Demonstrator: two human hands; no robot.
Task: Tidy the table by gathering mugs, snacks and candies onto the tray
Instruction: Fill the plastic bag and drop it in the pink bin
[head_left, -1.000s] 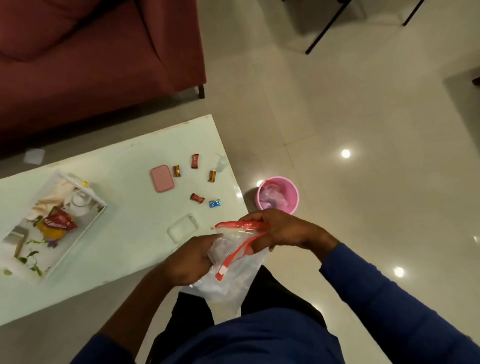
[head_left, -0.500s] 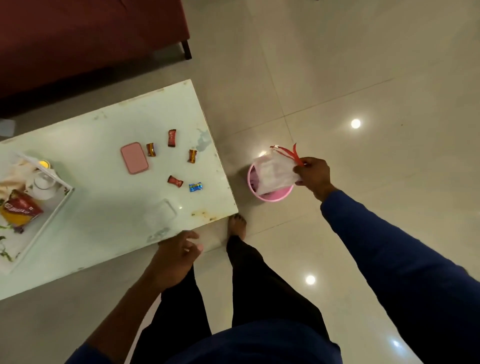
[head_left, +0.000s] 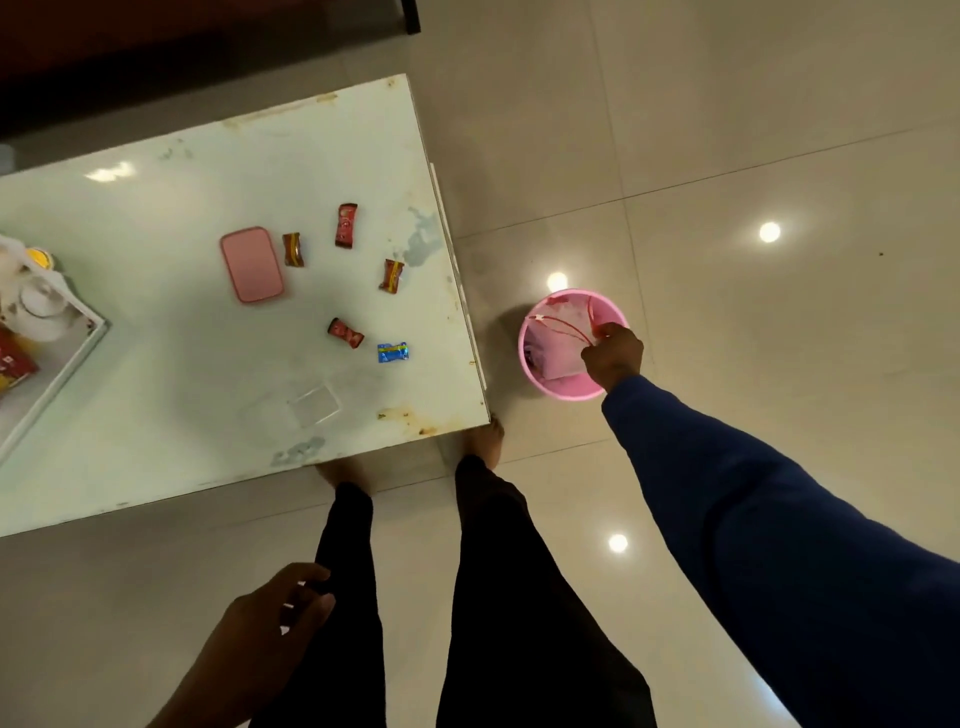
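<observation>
Several wrapped candies lie loose on the pale table (head_left: 171, 364): a red one (head_left: 346, 225), two brown ones (head_left: 293, 249) (head_left: 391, 276), another red one (head_left: 345, 332) and a blue one (head_left: 392, 352). The white tray (head_left: 67, 369) sits at the left edge, holding a white mug (head_left: 39, 306) and a red snack packet (head_left: 13, 364). My right hand (head_left: 613, 353) reaches over the pink bin (head_left: 566, 392) on the floor, pinching a clear plastic bag (head_left: 556, 345) with red zip strips that sits inside it. My left hand (head_left: 265, 639) hangs by my leg, fingers loosely apart and holding nothing.
A pink flat box (head_left: 252, 264) lies beside the candies. A clear plastic container (head_left: 314, 405) sits near the table's front corner. My bare feet stand at that corner. A dark red sofa (head_left: 156, 41) runs behind the table. Glossy tiled floor lies to the right.
My right hand carried the plastic bag from my lap down into the pink bin. My left hand let go of it, touched the table edge, then dropped beside my leg.
</observation>
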